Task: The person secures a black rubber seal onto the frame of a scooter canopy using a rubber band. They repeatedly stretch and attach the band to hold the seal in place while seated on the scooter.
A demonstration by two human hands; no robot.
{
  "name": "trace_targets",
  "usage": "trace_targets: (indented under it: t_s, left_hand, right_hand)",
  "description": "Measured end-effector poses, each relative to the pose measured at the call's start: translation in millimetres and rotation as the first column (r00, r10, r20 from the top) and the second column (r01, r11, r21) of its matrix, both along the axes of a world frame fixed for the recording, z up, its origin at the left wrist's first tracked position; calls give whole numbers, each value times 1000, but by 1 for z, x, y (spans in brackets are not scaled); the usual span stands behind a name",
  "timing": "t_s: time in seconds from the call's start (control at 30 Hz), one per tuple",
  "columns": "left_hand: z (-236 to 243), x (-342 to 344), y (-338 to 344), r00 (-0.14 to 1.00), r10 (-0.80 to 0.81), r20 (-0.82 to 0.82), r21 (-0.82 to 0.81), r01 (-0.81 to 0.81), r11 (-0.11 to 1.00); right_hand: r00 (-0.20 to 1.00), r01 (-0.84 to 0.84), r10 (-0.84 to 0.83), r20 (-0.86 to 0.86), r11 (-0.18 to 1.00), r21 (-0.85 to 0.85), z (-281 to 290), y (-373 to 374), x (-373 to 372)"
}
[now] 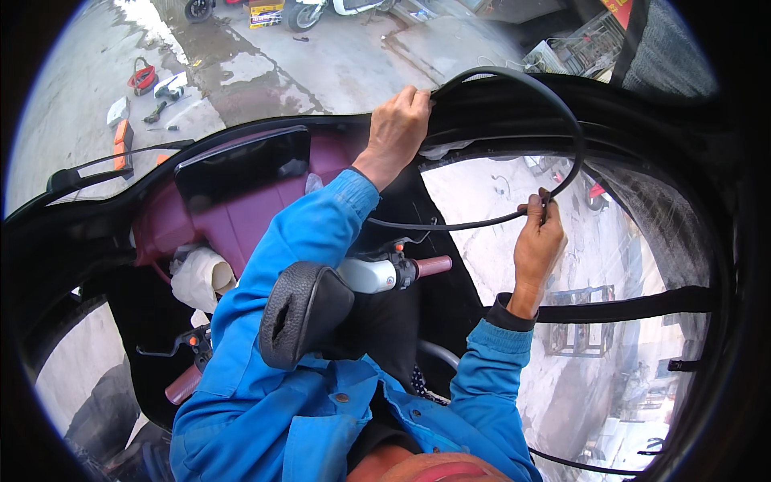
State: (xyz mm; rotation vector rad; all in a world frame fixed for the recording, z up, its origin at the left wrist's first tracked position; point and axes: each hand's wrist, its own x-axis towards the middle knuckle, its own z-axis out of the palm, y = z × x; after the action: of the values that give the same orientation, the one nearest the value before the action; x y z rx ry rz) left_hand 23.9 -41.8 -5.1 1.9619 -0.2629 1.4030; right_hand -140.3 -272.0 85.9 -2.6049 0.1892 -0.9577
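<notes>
A black rubber strip point(574, 128) bends in a wide loop between my two hands. My left hand point(397, 128) is closed round one part of it, up against the black upper frame point(345, 122) of the covered scooter. Lower down and to the right, my right hand point(540, 241) pinches the strip between thumb and fingers. From there a loose length runs left, above the right handlebar grip point(434, 266), and its end passes behind my left sleeve point(297, 233).
Below my left arm are a purple dash panel point(249, 210) with a dark screen point(241, 169), a white roll point(210, 275) and a black padded mirror-like piece point(301, 315). A clear side window point(578, 353) is on the right. Tools and an orange box point(123, 143) lie on the ground outside.
</notes>
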Motion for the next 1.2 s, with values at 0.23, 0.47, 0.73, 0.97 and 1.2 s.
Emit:
trace_targets:
  t_s: [0.23, 0.47, 0.73, 0.97, 1.2]
  left_hand:
    - [-2, -7, 2, 996, -94, 2, -101, 94, 990]
    - [7, -7, 0, 993, 24, -112, 63, -17, 998]
    - [22, -29, 5, 974, -13, -225, 134, 44, 990]
    - [23, -39, 9, 863, -251, -438, -72, 245, 967]
    - [8, -28, 13, 901, -280, -330, -40, 283, 958]
  right_hand:
    - [987, -85, 96, -130, 992, 90, -8, 16, 24]
    - [798, -584, 468, 379, 755, 299, 28, 24, 10]
    - [461, -538, 686, 563, 721, -437, 129, 3, -7]
    - [438, -873, 848, 297, 481, -85, 134, -11, -46]
    - [581, -693, 790, 197, 354, 627, -21, 27, -33]
